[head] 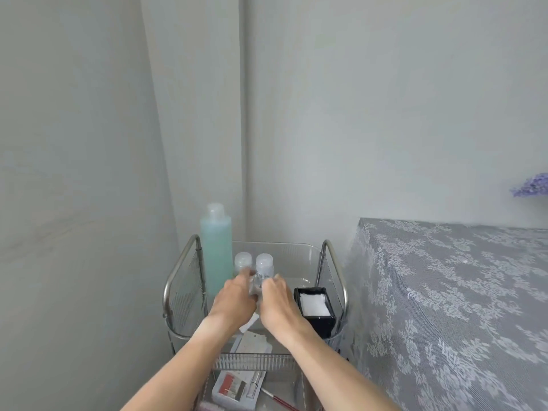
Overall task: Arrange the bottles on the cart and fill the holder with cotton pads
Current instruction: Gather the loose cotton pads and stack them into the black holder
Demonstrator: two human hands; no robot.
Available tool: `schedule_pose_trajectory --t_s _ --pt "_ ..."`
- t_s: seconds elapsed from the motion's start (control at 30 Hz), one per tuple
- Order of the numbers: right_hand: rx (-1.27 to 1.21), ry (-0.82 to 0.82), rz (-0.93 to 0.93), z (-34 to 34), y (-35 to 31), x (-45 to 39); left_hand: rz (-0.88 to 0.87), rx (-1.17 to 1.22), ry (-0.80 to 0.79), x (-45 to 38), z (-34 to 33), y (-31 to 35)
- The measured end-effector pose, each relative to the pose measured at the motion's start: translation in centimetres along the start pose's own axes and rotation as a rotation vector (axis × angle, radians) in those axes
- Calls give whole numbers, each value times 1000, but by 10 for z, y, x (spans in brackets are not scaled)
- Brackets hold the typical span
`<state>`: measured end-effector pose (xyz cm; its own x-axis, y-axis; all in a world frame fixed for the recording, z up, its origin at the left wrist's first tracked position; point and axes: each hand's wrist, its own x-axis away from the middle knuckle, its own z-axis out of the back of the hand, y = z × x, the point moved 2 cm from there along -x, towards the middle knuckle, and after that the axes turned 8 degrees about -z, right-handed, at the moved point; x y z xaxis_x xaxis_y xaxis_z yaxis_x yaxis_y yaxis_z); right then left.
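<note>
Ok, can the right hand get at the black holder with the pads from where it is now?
Probably yes. The black holder stands just right of the right hand with nothing between them, but that hand seems busy gripping a small clear item with the left hand.

**Steel, plastic and lace at the cart**

The cart shows polished metal tubing and perforated mesh sides around a clear, glossy plastic tray. A translucent plastic bottle holds green liquid. The matt black holder contains soft white cotton pads. Grey floral lace cloth drapes alongside.
</note>
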<state>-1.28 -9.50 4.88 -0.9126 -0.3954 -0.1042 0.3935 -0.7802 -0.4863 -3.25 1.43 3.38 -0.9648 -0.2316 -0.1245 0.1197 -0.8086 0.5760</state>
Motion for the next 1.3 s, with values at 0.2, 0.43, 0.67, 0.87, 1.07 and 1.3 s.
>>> schedule_pose_trajectory --t_s 0.2,0.43,0.67,0.87,1.07,1.3 --pt "-43 -48 -104 55 7 -24 -59 221 61 -12 12 24" --pt "27 -194 -302 100 48 -46 20 499 -100 -14 -1 64" --pt "38 -238 -429 97 68 -31 36 295 -239 -16 -20 82" --pt "38 -220 -401 92 63 -24 48 147 -222 -14 -24 82" --pt "136 -84 -316 89 64 -16 -52 -49 -199 -7 -37 73" --pt "298 3 -134 85 67 -16 -289 -123 52 -7 -27 81"
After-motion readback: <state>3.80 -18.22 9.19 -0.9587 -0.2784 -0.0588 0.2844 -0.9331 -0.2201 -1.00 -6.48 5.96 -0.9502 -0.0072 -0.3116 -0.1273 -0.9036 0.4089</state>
